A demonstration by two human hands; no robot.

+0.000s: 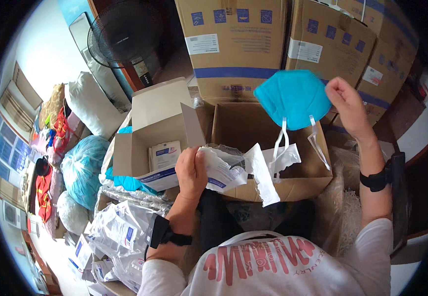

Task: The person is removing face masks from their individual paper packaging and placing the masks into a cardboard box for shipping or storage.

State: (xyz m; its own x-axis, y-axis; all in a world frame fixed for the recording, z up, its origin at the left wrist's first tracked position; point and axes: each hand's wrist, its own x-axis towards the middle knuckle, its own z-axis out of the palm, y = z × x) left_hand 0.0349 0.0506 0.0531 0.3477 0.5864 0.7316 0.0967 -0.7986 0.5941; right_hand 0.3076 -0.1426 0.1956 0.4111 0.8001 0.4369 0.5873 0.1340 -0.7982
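High on the right, my right hand (349,106) is closed on the edge of a bright blue face mask (295,96). White ear loops dangle from the mask over a large open cardboard box (297,190). My left hand (191,170) grips a torn wrapper (260,180) of white paper and clear film, with ragged strips spread to the right above the box's near side. Just left of that hand stands an open carton (167,180) with its flaps up. Flat white packets (164,155) are inside it.
Tall cardboard boxes (238,54) with blue bands are stacked at the back. A black fan (122,37) stands at the far left. Nearer, a heap of used wrappers (120,232) fills the lower left, below a bag of blue material (82,165). Clear plastic hangs around the large box.
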